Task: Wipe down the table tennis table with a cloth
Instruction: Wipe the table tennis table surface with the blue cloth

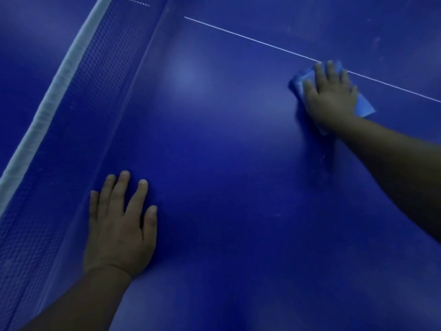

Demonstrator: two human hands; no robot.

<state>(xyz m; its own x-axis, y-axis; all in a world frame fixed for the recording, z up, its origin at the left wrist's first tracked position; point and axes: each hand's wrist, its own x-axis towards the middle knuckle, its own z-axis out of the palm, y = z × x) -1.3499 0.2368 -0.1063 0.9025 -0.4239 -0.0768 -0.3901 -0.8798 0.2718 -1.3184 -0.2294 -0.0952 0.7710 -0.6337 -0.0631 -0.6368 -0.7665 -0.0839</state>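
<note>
The dark blue table tennis table (226, 151) fills the view. A folded light blue cloth (364, 105) lies on it at the upper right, right on the thin white centre line (250, 39). My right hand (330, 96) presses flat on the cloth with straight fingers and covers most of it. My left hand (119, 223) rests flat on the bare table at the lower left, fingers spread, close to the net.
The net (78, 111) with its white top band (47, 103) runs diagonally along the left side, just beside my left hand. Beyond it lies the other half of the table (28, 44). Faint dusty marks show at the upper right (377, 41).
</note>
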